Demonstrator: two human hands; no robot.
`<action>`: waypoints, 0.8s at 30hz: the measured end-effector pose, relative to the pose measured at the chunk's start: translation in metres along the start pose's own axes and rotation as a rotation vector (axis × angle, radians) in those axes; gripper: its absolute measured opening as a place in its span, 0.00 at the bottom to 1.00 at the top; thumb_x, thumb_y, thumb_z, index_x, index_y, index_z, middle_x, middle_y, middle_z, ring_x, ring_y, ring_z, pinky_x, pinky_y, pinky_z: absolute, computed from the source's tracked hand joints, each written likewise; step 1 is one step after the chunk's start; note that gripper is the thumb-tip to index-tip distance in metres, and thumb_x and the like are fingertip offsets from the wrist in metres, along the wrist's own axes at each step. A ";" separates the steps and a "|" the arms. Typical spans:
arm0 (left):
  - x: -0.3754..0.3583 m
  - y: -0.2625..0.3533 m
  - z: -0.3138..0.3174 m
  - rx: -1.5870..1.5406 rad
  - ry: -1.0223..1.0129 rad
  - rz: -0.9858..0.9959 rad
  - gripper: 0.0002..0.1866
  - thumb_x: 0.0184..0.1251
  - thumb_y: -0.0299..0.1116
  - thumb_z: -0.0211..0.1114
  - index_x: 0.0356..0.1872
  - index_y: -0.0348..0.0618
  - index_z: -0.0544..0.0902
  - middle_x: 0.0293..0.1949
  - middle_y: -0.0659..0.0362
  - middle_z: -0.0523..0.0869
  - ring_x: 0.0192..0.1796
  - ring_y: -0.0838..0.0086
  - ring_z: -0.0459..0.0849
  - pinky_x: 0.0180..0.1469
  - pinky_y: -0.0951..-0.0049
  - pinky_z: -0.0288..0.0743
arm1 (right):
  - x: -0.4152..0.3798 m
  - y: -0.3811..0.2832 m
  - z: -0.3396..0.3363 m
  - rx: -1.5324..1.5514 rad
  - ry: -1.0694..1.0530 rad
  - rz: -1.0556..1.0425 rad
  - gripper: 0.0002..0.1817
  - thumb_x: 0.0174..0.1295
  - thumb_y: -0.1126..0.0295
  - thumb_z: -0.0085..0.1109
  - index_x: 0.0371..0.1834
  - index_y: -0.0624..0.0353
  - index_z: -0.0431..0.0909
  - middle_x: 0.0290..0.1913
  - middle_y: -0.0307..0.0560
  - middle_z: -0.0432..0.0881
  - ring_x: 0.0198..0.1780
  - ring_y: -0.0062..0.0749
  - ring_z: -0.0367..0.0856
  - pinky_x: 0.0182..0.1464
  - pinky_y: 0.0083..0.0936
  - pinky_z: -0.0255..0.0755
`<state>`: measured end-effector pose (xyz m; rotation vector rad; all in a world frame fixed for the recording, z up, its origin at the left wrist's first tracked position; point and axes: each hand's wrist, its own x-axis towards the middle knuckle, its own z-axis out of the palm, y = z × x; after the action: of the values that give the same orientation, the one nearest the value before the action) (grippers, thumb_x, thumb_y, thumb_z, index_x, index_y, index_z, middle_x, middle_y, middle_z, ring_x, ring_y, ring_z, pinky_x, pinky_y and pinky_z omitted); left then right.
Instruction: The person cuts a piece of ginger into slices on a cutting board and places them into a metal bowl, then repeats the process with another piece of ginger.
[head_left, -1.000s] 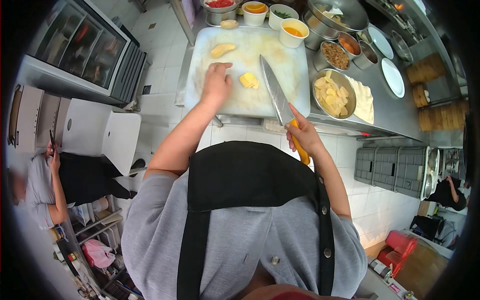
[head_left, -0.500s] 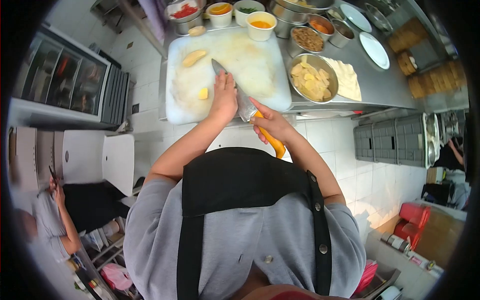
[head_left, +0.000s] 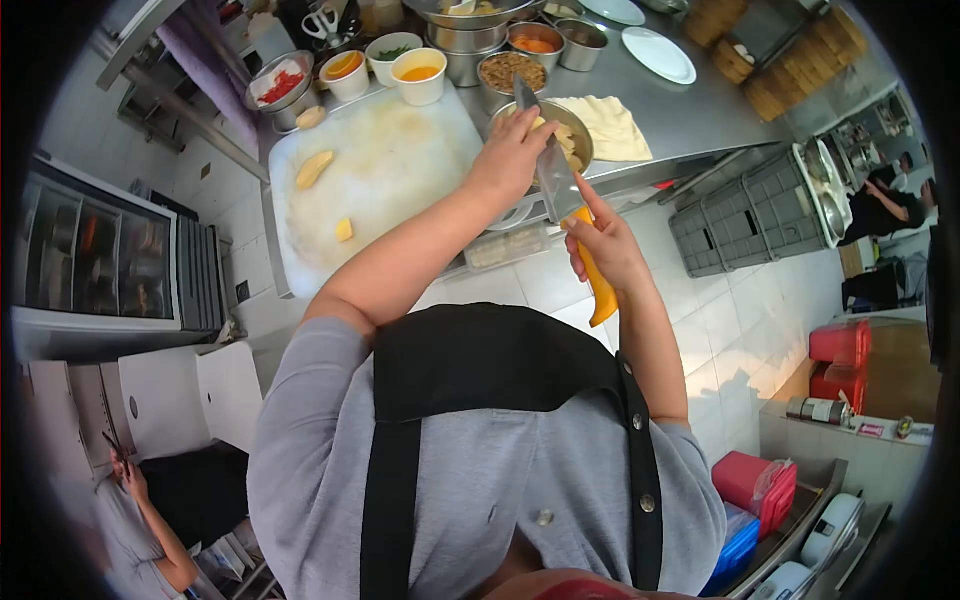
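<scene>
My right hand (head_left: 607, 243) is closed on the yellow handle of a large knife (head_left: 558, 180), a finger stretched toward the blade. The blade is over a metal bowl (head_left: 586, 152) of pale yellow slices. My left hand (head_left: 512, 152) lies against the blade's left side at the bowl, fingers spread; whether anything is under its palm is hidden. On the white cutting board (head_left: 390, 150) are a peeled yellowish piece (head_left: 314, 170) and a small yellow chunk (head_left: 344, 230). A brownish piece (head_left: 311, 117) sits at the board's back left edge.
Behind the board stand a white cup of orange sauce (head_left: 419, 77), a bowl of red pieces (head_left: 281, 86) and a tin of brown mince (head_left: 512, 74). A folded pale cloth (head_left: 605, 128) lies right of the bowl. Another person (head_left: 160, 510) is at lower left.
Both hands and the knife have moved right, from the board to over the bowl of slices. The view has turned and shifted, so the board appears further left.
</scene>
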<state>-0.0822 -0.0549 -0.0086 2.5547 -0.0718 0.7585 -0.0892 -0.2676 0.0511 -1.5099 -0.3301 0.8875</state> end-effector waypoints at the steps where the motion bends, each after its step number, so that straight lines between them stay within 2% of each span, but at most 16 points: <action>1: 0.001 0.002 0.004 0.037 -0.007 0.015 0.24 0.69 0.26 0.54 0.67 0.48 0.72 0.71 0.49 0.68 0.73 0.49 0.64 0.75 0.49 0.52 | -0.003 0.002 -0.003 -0.028 0.040 0.003 0.36 0.68 0.72 0.54 0.79 0.44 0.54 0.23 0.38 0.74 0.17 0.22 0.72 0.19 0.22 0.69; 6: -0.004 -0.003 0.027 0.202 -0.043 0.050 0.23 0.72 0.31 0.54 0.68 0.53 0.72 0.71 0.52 0.69 0.74 0.51 0.64 0.76 0.43 0.47 | -0.009 0.012 -0.014 -0.075 0.151 -0.038 0.36 0.69 0.72 0.54 0.79 0.43 0.54 0.23 0.37 0.73 0.17 0.21 0.72 0.20 0.21 0.70; 9: -0.009 -0.008 0.029 0.346 -0.173 -0.062 0.21 0.71 0.33 0.54 0.64 0.54 0.77 0.72 0.54 0.68 0.75 0.51 0.61 0.76 0.45 0.45 | -0.013 0.007 -0.018 -0.075 0.198 -0.088 0.36 0.69 0.74 0.54 0.79 0.44 0.55 0.23 0.37 0.74 0.16 0.19 0.71 0.18 0.20 0.68; 12: -0.007 -0.003 0.018 0.267 -0.075 -0.090 0.18 0.68 0.31 0.58 0.57 0.54 0.83 0.70 0.56 0.71 0.73 0.52 0.64 0.74 0.45 0.50 | -0.012 0.000 -0.022 -0.137 0.224 -0.133 0.36 0.69 0.73 0.54 0.79 0.42 0.54 0.23 0.36 0.73 0.16 0.18 0.70 0.18 0.18 0.67; 15: 0.003 0.001 -0.008 0.000 -0.128 -0.129 0.17 0.64 0.26 0.60 0.52 0.54 0.87 0.64 0.58 0.76 0.67 0.54 0.69 0.69 0.49 0.60 | -0.008 0.000 -0.015 -0.213 0.248 -0.163 0.36 0.68 0.74 0.54 0.79 0.41 0.56 0.23 0.35 0.71 0.17 0.16 0.69 0.18 0.17 0.66; 16: 0.005 -0.011 -0.003 -0.074 -0.027 -0.016 0.21 0.62 0.22 0.62 0.55 0.54 0.85 0.55 0.58 0.81 0.59 0.57 0.75 0.62 0.56 0.68 | -0.007 -0.001 -0.012 -0.235 0.260 -0.171 0.36 0.68 0.74 0.54 0.79 0.41 0.56 0.22 0.34 0.71 0.16 0.16 0.68 0.18 0.17 0.66; 19: -0.001 -0.019 -0.005 -0.293 -0.071 -0.161 0.23 0.61 0.21 0.62 0.57 0.54 0.83 0.48 0.56 0.83 0.55 0.58 0.77 0.57 0.62 0.73 | -0.003 0.003 -0.005 -0.254 0.246 -0.219 0.35 0.69 0.74 0.54 0.78 0.42 0.57 0.22 0.33 0.69 0.17 0.15 0.66 0.18 0.16 0.65; 20: -0.005 -0.020 -0.010 -0.208 0.066 -0.070 0.22 0.61 0.22 0.63 0.57 0.52 0.82 0.45 0.55 0.83 0.51 0.58 0.79 0.55 0.61 0.74 | -0.003 0.003 -0.002 -0.263 0.229 -0.235 0.35 0.69 0.75 0.54 0.79 0.43 0.56 0.22 0.33 0.69 0.17 0.14 0.66 0.18 0.15 0.64; 23: -0.026 -0.026 -0.058 0.039 0.074 -0.071 0.18 0.61 0.24 0.63 0.53 0.49 0.83 0.46 0.54 0.83 0.51 0.56 0.80 0.54 0.60 0.75 | -0.003 0.002 0.009 -0.301 0.138 -0.250 0.35 0.69 0.75 0.54 0.78 0.43 0.57 0.23 0.32 0.70 0.18 0.13 0.65 0.20 0.14 0.64; 24: -0.041 -0.037 -0.074 0.069 0.041 -0.167 0.16 0.61 0.26 0.64 0.51 0.48 0.83 0.46 0.53 0.83 0.51 0.56 0.80 0.54 0.60 0.75 | -0.002 0.005 0.011 -0.329 0.091 -0.255 0.35 0.69 0.75 0.54 0.78 0.42 0.58 0.23 0.32 0.70 0.18 0.13 0.65 0.20 0.14 0.64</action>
<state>-0.1474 0.0081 0.0085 2.5688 0.1819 0.7604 -0.0999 -0.2616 0.0485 -1.7566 -0.6106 0.5785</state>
